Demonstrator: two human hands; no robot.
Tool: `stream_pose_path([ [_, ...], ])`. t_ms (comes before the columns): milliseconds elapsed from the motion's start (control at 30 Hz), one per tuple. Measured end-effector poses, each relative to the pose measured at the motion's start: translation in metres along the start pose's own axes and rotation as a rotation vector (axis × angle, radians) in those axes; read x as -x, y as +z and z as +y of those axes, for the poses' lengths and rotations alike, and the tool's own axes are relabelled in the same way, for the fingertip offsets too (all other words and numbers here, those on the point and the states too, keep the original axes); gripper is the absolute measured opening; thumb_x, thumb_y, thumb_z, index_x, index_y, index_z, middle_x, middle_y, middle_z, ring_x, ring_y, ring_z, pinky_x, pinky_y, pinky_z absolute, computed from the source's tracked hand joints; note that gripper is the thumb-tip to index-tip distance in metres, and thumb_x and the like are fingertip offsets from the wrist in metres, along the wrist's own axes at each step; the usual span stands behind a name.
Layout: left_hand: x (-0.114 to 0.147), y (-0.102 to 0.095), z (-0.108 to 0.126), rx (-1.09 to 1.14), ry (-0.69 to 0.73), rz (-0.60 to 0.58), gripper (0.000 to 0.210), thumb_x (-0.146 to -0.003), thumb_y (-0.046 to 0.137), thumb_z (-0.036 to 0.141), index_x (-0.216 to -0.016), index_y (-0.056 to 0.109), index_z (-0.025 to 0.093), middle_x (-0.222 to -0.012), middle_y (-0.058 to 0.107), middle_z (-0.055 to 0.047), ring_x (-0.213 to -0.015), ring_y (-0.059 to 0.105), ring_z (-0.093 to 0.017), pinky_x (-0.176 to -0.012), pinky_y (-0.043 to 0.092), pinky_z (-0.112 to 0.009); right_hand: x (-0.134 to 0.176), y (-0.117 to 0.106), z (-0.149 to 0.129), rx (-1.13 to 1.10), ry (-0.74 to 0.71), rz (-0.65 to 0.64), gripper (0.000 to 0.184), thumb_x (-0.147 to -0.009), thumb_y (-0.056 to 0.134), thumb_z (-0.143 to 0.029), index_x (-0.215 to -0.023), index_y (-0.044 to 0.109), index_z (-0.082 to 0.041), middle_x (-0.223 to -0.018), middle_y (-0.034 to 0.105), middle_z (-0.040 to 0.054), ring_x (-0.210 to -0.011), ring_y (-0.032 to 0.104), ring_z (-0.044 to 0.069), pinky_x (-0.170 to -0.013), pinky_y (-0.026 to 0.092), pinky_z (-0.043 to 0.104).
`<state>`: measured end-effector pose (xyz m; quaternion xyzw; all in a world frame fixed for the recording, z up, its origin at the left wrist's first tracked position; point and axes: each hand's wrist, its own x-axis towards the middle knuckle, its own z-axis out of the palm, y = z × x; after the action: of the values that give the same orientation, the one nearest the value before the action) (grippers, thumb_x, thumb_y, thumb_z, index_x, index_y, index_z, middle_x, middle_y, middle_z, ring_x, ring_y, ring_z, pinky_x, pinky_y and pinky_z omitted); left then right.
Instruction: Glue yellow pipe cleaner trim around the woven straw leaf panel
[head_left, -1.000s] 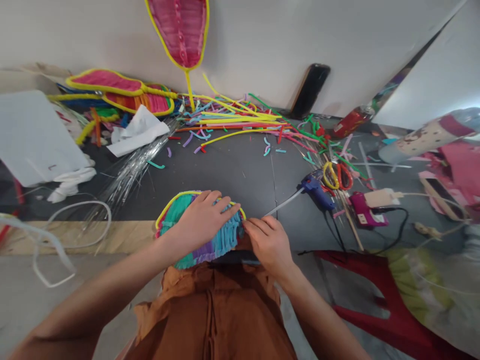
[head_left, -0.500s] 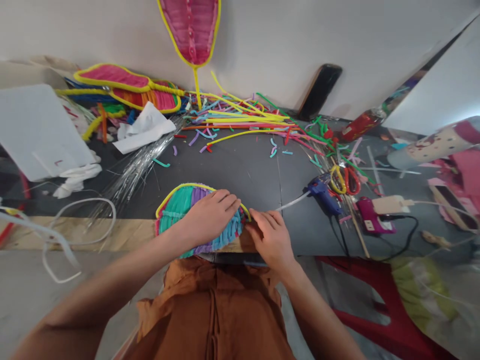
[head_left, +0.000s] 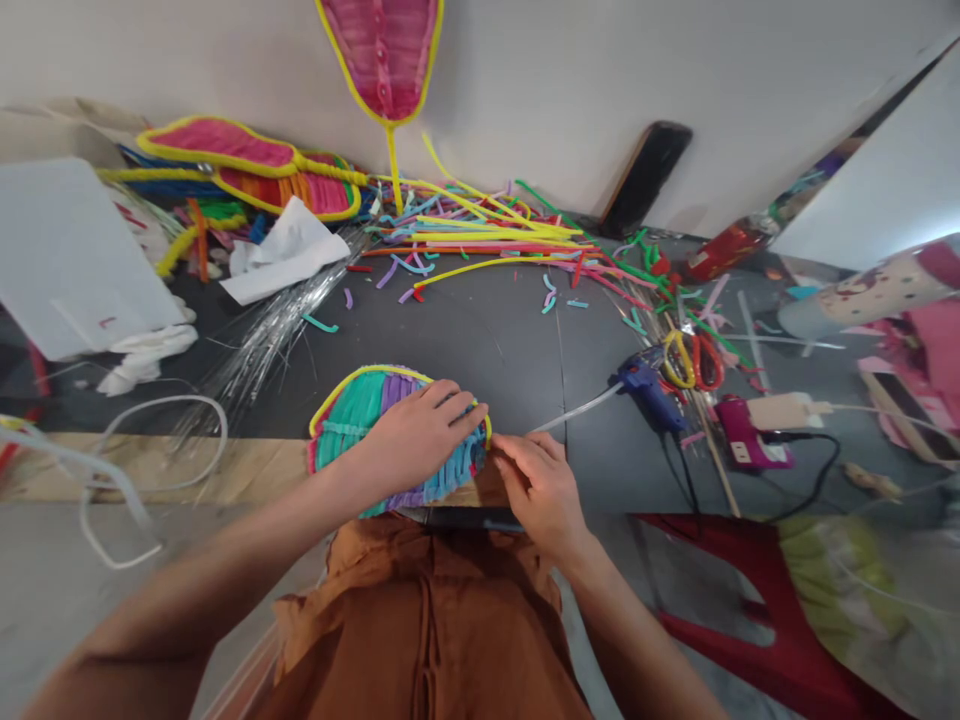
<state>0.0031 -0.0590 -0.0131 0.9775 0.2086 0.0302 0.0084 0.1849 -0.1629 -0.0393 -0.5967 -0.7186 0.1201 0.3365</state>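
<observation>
Has a striped panel (head_left: 352,405) in teal, purple and blue lying at the near edge of the bench (head_left: 487,345). Lays the left hand (head_left: 420,425) palm down across the panel, with fingertips by the yellow trim (head_left: 352,376); cannot tell, with the thumb hidden, whether gripping or only pressing. Pinches the trim's end at the panel's right with the right hand (head_left: 540,485), just beside the left. Farther right, a blue glue gun (head_left: 649,392) with a clear stick (head_left: 581,408) pointing toward the right hand, then scissors (head_left: 696,360) and a purple socket (head_left: 739,430). Along the back, a heap of coloured stems (head_left: 495,238), with loose snippets (head_left: 321,324) in front. To the left, silvery wires (head_left: 270,300) fanned out near crumpled paper (head_left: 281,255). Against the wall (head_left: 525,80), a leaning black phone (head_left: 646,180) and a pink wing (head_left: 401,55) rimmed in yellow.
</observation>
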Motion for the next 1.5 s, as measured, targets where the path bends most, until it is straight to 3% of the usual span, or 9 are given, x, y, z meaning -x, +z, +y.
stream_pose_path([
  [167, 0.001, -0.002, 0.000, 0.010, 0.011, -0.005, 0.038, -0.091, 0.046, 0.012, -0.128, 0.051, 0.018, -0.122, 0.058, -0.009, -0.114, 0.050, -0.025, -0.094, 0.043, -0.038, 0.000, 0.001, -0.003, 0.086, -0.059, 0.009, 0.024, -0.091, 0.051, -0.015, -0.108, 0.067, -0.019, -0.095, 0.074, 0.0051, -0.082, 0.057, 0.019, -0.079, 0.047, 0.035],
  [400, -0.002, -0.003, 0.003, -0.020, 0.003, -0.032, 0.036, -0.090, 0.045, 0.012, -0.125, 0.054, 0.016, -0.128, 0.056, -0.010, -0.115, 0.049, -0.026, -0.098, 0.041, -0.039, 0.000, -0.002, -0.005, 0.144, -0.102, -0.036, 0.025, -0.092, 0.048, -0.013, -0.107, 0.067, -0.019, -0.099, 0.073, 0.0048, -0.086, 0.057, 0.019, -0.081, 0.046, 0.033],
  [567, -0.004, -0.003, 0.001, 0.048, 0.034, -0.027, 0.038, -0.091, 0.042, 0.012, -0.126, 0.055, 0.016, -0.135, 0.055, -0.009, -0.118, 0.048, -0.024, -0.100, 0.038, -0.041, -0.008, -0.022, 0.024, 0.217, -0.084, -0.029, 0.035, -0.092, 0.040, -0.011, -0.118, 0.062, -0.018, -0.109, 0.070, 0.0092, -0.099, 0.058, 0.023, -0.088, 0.048, 0.041],
  [700, -0.005, -0.006, 0.000, 0.082, 0.045, -0.032, 0.038, -0.093, 0.044, 0.029, -0.126, 0.056, 0.014, -0.131, 0.057, -0.010, -0.119, 0.047, -0.026, -0.102, 0.035, -0.042, -0.013, -0.039, 0.049, 0.370, -0.025, -0.035, 0.036, -0.090, 0.041, -0.012, -0.118, 0.063, -0.017, -0.113, 0.068, 0.0111, -0.105, 0.054, 0.027, -0.089, 0.046, 0.046],
  [933, -0.003, -0.004, -0.004, 0.061, 0.061, -0.044, 0.041, -0.091, 0.048, 0.030, -0.128, 0.054, 0.015, -0.133, 0.056, -0.008, -0.118, 0.048, -0.026, -0.103, 0.033, -0.041, -0.012, -0.053, 0.058, 0.456, -0.027, -0.099, 0.023, -0.087, 0.051, -0.015, -0.099, 0.069, -0.019, -0.098, 0.072, 0.0068, -0.099, 0.052, 0.026, -0.082, 0.042, 0.041],
  [1133, -0.003, -0.002, -0.006, 0.038, 0.071, -0.033, 0.040, -0.093, 0.042, 0.027, -0.129, 0.053, 0.015, -0.133, 0.056, -0.008, -0.117, 0.049, -0.025, -0.101, 0.033, -0.039, -0.016, -0.066, 0.050, 0.456, -0.044, -0.105, 0.026, -0.075, 0.052, -0.002, -0.073, 0.068, -0.022, -0.082, 0.072, 0.0011, -0.095, 0.054, 0.024, -0.085, 0.035, 0.040],
  [1300, -0.004, -0.001, -0.006, 0.018, 0.095, -0.027, 0.040, -0.093, 0.044, 0.026, -0.130, 0.053, 0.014, -0.132, 0.056, -0.010, -0.116, 0.049, -0.024, -0.101, 0.032, -0.039, -0.020, -0.050, 0.030, 0.419, -0.085, -0.201, 0.014, -0.084, 0.061, -0.021, -0.096, 0.067, -0.024, -0.095, 0.071, 0.0027, -0.096, 0.054, 0.023, -0.081, 0.036, 0.039],
  [1400, -0.003, 0.000, -0.006, -0.008, 0.095, -0.031, 0.041, -0.093, 0.043, 0.026, -0.131, 0.052, 0.014, -0.133, 0.056, -0.010, -0.116, 0.049, -0.025, -0.101, 0.033, -0.039, -0.022, -0.033, 0.022, 0.428, -0.122, -0.288, 0.006, -0.087, 0.061, -0.025, -0.086, 0.066, -0.022, -0.087, 0.068, 0.0041, -0.089, 0.053, 0.022, -0.074, 0.037, 0.036],
  [1500, -0.002, 0.001, -0.006, -0.017, 0.100, -0.028, 0.040, -0.092, 0.044, 0.025, -0.130, 0.053, 0.015, -0.133, 0.055, -0.009, -0.117, 0.049, -0.025, -0.100, 0.034, -0.039, -0.023, -0.024, 0.019, 0.497, -0.150, -0.291, 0.011, -0.089, 0.057, -0.022, -0.080, 0.064, -0.021, -0.081, 0.066, 0.0056, -0.085, 0.051, 0.023, -0.071, 0.036, 0.036],
])
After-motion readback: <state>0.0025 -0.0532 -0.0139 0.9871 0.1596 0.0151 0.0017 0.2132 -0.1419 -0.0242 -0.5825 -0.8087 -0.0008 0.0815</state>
